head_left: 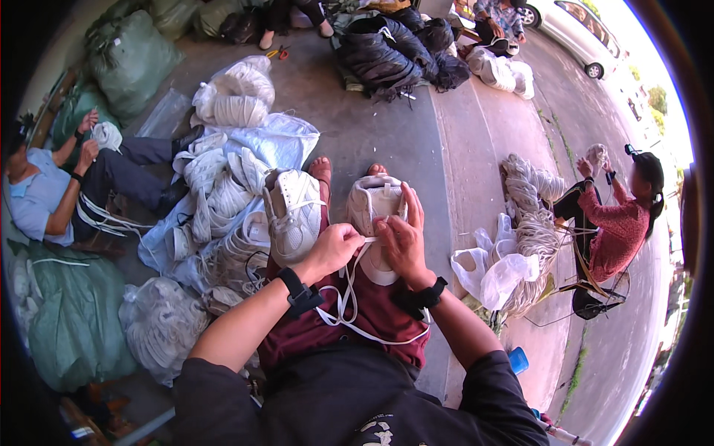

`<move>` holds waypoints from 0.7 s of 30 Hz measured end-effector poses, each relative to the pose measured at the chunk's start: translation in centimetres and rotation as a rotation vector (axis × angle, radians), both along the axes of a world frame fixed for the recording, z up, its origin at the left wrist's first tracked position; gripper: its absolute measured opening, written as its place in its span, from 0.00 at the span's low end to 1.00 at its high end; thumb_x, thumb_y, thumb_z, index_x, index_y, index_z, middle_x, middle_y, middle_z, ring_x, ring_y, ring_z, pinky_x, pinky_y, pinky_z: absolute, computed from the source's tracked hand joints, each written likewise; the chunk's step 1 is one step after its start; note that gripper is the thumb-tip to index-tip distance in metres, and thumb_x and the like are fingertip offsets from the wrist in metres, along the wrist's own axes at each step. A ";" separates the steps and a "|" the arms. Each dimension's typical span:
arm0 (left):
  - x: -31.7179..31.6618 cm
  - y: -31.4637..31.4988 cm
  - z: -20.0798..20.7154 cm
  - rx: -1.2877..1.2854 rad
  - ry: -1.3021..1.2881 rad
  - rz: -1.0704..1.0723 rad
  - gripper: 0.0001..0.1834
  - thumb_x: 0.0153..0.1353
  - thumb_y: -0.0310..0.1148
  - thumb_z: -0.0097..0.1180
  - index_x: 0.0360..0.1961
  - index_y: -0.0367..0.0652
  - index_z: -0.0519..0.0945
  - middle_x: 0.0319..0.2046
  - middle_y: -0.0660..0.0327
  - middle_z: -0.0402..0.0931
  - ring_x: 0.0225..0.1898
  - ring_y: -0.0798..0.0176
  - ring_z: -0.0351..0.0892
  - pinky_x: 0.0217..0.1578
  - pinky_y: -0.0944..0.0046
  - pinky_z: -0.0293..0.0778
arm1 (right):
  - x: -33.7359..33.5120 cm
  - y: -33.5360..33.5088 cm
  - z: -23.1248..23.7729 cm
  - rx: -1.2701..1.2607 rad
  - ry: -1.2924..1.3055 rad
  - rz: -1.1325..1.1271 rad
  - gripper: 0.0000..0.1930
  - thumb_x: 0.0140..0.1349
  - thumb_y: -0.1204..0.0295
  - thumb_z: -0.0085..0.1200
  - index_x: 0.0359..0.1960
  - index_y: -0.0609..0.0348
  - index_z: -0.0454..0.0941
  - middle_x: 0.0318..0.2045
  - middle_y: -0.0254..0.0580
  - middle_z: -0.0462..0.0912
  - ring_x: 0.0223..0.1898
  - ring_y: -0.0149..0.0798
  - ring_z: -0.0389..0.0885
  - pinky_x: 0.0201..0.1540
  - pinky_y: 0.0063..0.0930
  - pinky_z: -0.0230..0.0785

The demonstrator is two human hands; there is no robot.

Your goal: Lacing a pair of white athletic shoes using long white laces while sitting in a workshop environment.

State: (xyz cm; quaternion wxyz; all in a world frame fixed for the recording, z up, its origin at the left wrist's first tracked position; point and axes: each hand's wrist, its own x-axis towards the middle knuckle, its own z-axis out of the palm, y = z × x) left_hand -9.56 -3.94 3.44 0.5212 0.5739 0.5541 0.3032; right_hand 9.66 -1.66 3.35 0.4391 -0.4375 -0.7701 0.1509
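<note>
A cream sneaker [362,206] rests on my lap, its toe end toward me. My left hand [336,251] pinches a flat white shoelace [344,297] at the near left side of this shoe. My right hand [405,245] lies over the shoe's right side, thumb and fingers closed on the lacing; its fingertips partly cover the eyelets. The loose lace loops down across my dark red trousers [312,327] and trails to my right wrist. Left of it, a second sneaker [293,215], white and with a lace across its upper, sits apart from both hands.
Left lies a heap of white shoes and uppers [223,186] on blue-white sheeting. Green sacks [74,320] and a clear bag [163,327] flank it. One person [44,186] sits left, another [621,223] right by bundled laces [532,223]. Black bags [383,56] and orange scissors [280,53] lie ahead.
</note>
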 end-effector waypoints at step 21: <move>0.0 0.4 0.4 -0.385 -0.496 -0.130 0.17 0.71 0.41 0.50 0.33 0.40 0.84 0.30 0.65 0.80 0.35 0.72 0.76 0.42 0.71 0.69 | 0.6 0.2 1.3 -0.260 0.166 0.040 0.07 0.62 0.71 0.60 0.36 0.60 0.86 0.72 0.56 0.58 0.74 0.56 0.54 0.72 0.45 0.50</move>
